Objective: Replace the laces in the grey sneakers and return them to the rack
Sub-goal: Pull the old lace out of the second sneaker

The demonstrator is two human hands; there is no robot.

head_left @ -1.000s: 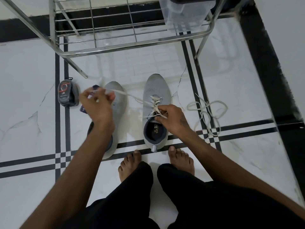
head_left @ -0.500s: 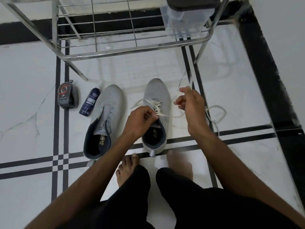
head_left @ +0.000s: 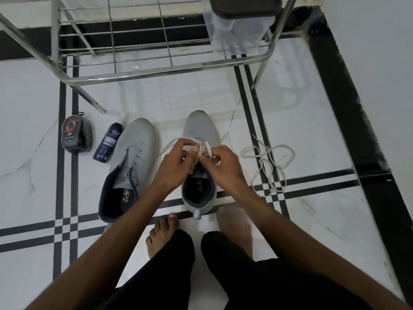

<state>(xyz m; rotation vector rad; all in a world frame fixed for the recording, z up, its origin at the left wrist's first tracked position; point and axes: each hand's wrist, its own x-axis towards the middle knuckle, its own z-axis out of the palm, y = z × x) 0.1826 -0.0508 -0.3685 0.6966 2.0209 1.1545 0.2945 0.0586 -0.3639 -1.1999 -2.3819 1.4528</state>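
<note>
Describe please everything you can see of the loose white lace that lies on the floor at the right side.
The loose white lace is one flat, cloth-like cord, off-white, lying slack on the glossy white marble floor. It is thrown into several untidy loops that cross one another; its lower end runs over the black tile stripes. It lies to the right of the right sneaker, apart from it. Neither hand touches it, and it is threaded through no shoe.

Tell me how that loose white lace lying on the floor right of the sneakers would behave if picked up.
The loose lace lies in limp tangled loops on the tiled floor, so it would probably dangle and sag, not hold shape. It looks thin, likely very light. The crossed loops may snag into a knot when lifted by one end.
</note>
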